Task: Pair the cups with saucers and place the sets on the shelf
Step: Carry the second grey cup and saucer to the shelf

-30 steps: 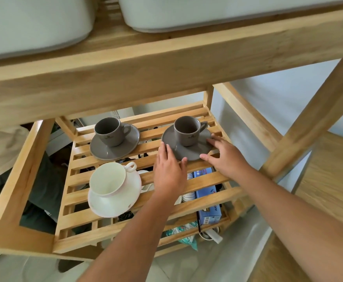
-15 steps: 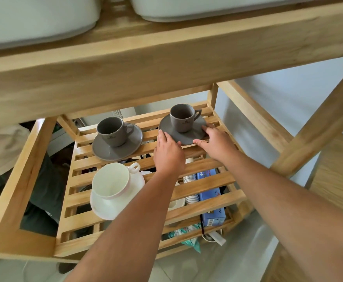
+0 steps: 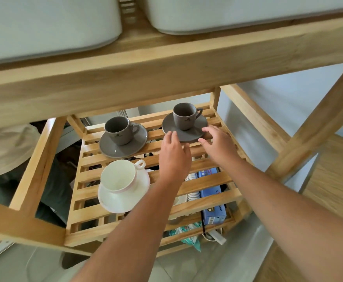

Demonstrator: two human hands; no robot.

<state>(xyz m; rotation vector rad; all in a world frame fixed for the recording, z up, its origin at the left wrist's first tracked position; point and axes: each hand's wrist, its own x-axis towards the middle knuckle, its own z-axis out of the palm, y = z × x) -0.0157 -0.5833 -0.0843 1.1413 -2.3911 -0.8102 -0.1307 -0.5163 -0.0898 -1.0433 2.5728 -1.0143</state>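
Three cup-and-saucer sets stand on the slatted wooden shelf (image 3: 207, 184). At the back right, a grey cup (image 3: 184, 117) sits on a grey saucer (image 3: 186, 134). A second grey cup (image 3: 118, 129) on its grey saucer (image 3: 125, 149) is at the back left. In front of it a white cup (image 3: 118, 176) rests on a white saucer (image 3: 123, 200). My left hand (image 3: 173, 153) and my right hand (image 3: 219, 144) hover at the near rim of the back-right saucer, fingers spread, holding nothing.
A thick wooden top rail (image 3: 166, 72) overhangs the shelf, with two white tubs (image 3: 44, 23) above it. A lower shelf holds a blue box (image 3: 213, 200), stacked cups and packets. Angled wooden legs (image 3: 319, 123) stand at the right. Another person's clothing (image 3: 6, 151) shows at the left.
The back-right grey set was pushed farther back on the shelf. Both hands have now let go of its saucer and opened just in front of it.
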